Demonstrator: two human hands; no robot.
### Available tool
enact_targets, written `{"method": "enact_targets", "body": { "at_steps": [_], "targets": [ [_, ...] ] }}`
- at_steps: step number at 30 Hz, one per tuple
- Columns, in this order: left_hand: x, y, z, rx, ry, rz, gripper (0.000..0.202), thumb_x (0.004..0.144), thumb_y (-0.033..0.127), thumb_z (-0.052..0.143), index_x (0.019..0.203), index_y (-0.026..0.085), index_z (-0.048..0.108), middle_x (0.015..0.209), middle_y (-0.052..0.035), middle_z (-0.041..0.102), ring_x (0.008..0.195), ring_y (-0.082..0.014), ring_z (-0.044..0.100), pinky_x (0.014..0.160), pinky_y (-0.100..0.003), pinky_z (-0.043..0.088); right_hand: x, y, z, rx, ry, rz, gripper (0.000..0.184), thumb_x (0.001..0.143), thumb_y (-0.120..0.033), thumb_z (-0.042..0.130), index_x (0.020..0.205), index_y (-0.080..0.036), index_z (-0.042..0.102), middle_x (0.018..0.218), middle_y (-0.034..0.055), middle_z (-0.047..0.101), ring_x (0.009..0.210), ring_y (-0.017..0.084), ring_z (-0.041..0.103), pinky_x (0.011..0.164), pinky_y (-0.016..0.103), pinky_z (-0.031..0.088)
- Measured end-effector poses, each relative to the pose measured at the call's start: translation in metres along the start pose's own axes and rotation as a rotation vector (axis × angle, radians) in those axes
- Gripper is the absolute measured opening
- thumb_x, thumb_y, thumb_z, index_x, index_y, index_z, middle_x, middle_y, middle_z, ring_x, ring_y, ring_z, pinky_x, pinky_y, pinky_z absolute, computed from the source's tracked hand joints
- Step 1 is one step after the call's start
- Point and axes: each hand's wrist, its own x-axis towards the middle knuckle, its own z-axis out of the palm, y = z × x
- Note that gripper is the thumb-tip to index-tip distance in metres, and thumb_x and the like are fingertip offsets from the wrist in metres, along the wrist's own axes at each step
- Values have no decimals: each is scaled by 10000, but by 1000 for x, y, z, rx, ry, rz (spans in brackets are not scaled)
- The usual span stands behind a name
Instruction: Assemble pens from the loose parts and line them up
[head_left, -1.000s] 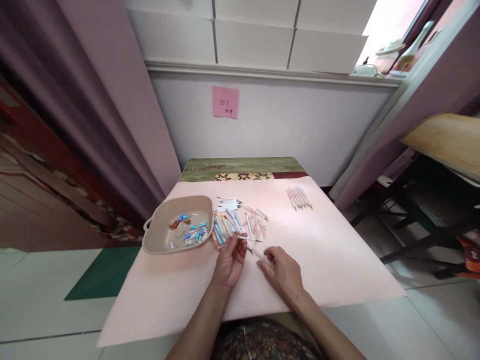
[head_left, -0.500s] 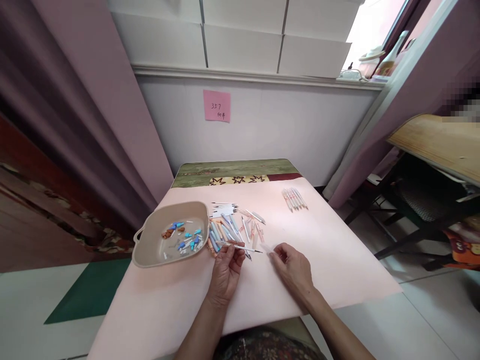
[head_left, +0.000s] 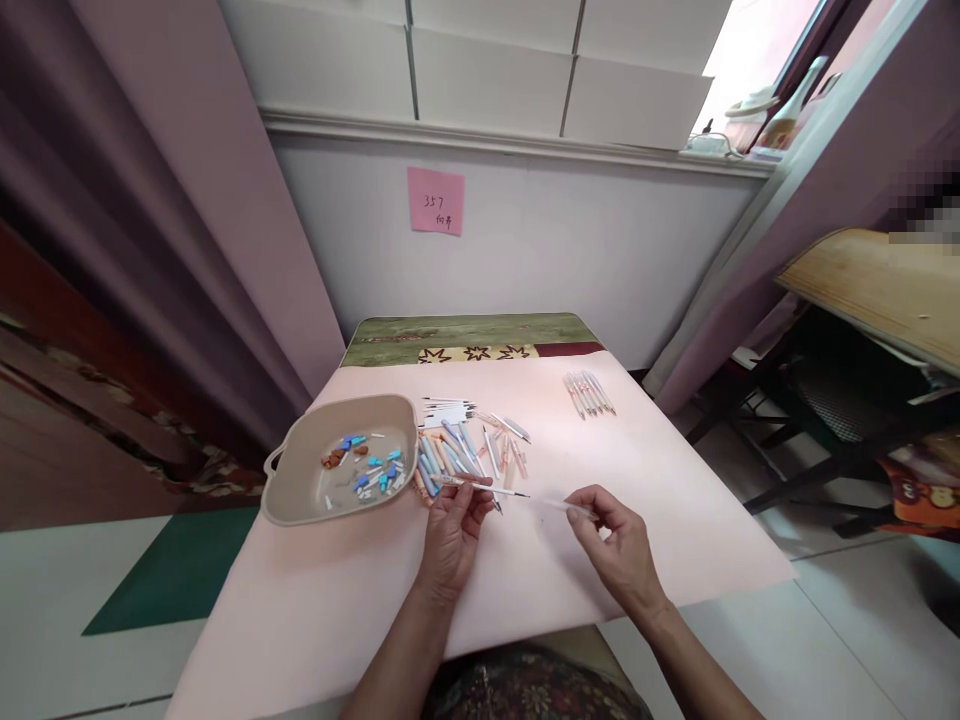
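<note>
My left hand (head_left: 453, 535) pinches a thin white pen refill (head_left: 504, 491) with a dark tip pointing right; a pinkish pen part shows along the fingers, partly hidden by them. Between the thumb and fingers of my right hand (head_left: 616, 545) is a clear pen barrel piece (head_left: 556, 503), blurred, pointing left toward the refill tip. The two pieces are apart. Just beyond my left hand lies a heap of pastel pen parts (head_left: 452, 450) in blue, orange and white. Several loose white refills (head_left: 446, 411) lie behind the heap.
A beige basin (head_left: 300, 450) on the left holds small blue, brown and white pieces (head_left: 375, 480). At the back right, several pens (head_left: 590, 394) lie in a row on the pink-covered table (head_left: 660, 500). A pink note (head_left: 436, 200) is stuck to the wall.
My right hand has moved to the right, away from my left hand, carrying the clear barrel piece. My left hand keeps its hold on the refill, almost in place.
</note>
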Motion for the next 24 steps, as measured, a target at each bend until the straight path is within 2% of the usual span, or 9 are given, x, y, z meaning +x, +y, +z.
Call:
{"method": "enact_targets", "body": {
  "at_steps": [5, 10, 20, 24],
  "targets": [
    [-1, -1, -1, 10, -7, 1, 203, 709, 187, 772, 869, 128, 663, 879, -69, 731, 672, -108, 673, 650, -206, 571, -2, -10, 11, -80, -3, -37, 158, 817, -328, 547, 793, -195, 628, 586, -25, 507, 543, 124, 460, 472, 212, 349],
    [-1, 0, -1, -4, 1, -2, 221, 699, 191, 780, 874, 125, 663, 877, -71, 730, 674, -112, 676, 647, -203, 572, -1, -9, 10, -131, 24, -56, 143, 808, -318, 538, 787, -203, 621, 580, -28, 514, 516, 119, 464, 460, 213, 359],
    [-3, -1, 0, 12, -10, -13, 211, 701, 197, 780, 863, 125, 664, 871, -66, 733, 670, -108, 676, 644, -205, 575, -1, -12, 18, -151, -11, -67, 124, 808, -310, 553, 797, -204, 617, 597, -28, 539, 522, 117, 474, 467, 212, 374],
    [-6, -5, 4, 4, 23, -42, 219, 687, 201, 791, 845, 126, 658, 846, -65, 734, 652, -109, 676, 625, -202, 574, -2, -13, 21, -132, -22, -88, 134, 813, -307, 558, 832, -200, 636, 619, -17, 561, 541, 121, 501, 444, 204, 378]
  ]
}}
